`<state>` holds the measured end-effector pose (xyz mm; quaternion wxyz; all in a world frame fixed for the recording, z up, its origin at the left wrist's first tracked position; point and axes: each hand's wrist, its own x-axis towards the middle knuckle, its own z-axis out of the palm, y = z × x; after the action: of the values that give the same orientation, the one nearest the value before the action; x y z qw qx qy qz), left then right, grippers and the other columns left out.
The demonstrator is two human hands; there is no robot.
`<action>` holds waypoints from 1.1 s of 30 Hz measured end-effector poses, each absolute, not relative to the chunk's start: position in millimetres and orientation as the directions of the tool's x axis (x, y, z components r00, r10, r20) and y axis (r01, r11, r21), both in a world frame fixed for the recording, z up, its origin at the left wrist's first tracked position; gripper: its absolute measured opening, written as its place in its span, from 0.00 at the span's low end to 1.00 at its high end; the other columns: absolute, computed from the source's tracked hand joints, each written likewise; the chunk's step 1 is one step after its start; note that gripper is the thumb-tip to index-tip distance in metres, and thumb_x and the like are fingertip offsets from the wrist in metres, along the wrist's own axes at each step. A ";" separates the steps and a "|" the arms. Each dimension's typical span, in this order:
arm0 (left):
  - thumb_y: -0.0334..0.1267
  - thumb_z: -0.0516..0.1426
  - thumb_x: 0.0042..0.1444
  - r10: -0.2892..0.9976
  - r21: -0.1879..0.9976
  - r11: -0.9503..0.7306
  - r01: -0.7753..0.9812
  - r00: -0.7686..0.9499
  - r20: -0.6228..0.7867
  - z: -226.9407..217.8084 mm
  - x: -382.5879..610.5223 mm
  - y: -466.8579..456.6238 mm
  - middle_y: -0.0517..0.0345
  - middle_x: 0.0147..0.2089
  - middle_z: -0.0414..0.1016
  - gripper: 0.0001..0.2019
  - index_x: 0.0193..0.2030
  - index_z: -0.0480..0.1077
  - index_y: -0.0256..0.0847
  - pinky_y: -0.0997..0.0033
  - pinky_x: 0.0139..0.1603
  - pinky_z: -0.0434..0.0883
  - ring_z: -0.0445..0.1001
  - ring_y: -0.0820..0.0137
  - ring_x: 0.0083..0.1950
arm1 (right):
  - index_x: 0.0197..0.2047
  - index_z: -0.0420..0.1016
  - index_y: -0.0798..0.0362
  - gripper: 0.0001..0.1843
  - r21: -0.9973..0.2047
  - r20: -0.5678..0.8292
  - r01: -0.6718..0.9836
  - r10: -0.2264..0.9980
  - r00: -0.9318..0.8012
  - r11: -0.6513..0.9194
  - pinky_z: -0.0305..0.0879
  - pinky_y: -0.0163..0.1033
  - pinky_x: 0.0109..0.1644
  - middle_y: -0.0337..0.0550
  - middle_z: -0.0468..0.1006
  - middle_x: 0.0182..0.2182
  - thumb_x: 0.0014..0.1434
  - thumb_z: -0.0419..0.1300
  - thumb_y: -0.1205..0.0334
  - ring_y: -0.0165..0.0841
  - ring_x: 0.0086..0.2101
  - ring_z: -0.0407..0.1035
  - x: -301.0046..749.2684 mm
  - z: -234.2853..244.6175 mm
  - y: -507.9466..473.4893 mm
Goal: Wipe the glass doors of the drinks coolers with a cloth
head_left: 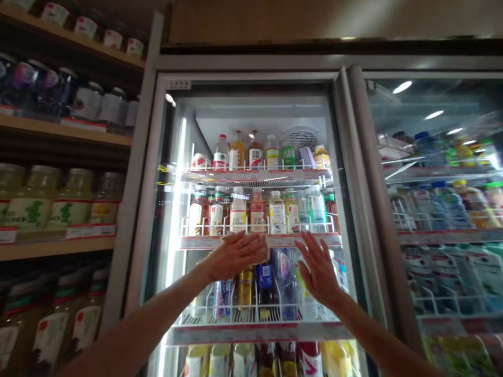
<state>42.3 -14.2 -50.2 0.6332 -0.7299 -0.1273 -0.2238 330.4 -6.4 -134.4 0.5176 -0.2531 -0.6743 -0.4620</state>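
My left hand (pixel 236 256) lies flat at the glass door (pixel 263 118) of a lit drinks fridge, its fingers together and pointing right. A pale edge of what looks like a cloth (pixel 268 248) shows at its fingertips; most of it is hidden under the hand. To the right, my right hand (pixel 319 267) is raised to the same glass with its fingers spread, holding nothing. Behind both hands, bottles and cans stand on wire-fronted shelves, among them a dark blue can (pixel 265 277) and a gold can (pixel 245 285).
A vertical metal door frame (pixel 371 209) separates this door from a second glass door (pixel 440 104) on the right, with more bottles behind it. Along the left, wooden shelves (pixel 58 246) carry rows of jars and bottles. A wooden panel (pixel 314 21) spans the top.
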 end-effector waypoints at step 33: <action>0.34 0.48 0.58 -0.093 -0.386 -0.258 0.886 0.375 0.923 32.7 59.8 2.7 0.61 0.64 0.61 0.21 0.58 0.63 0.52 0.57 0.66 0.53 0.53 0.66 0.67 | 0.66 0.48 0.45 0.30 0.357 0.933 0.853 -0.191 -0.305 0.381 0.43 0.55 0.67 0.43 0.51 0.66 0.62 0.47 0.67 0.39 0.65 0.46 337.8 -113.4 -16.6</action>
<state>59.8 2.7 32.7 0.5250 -0.6416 -0.3090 -0.4661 337.8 -16.6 -113.4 0.5296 -0.2587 -0.6402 -0.4926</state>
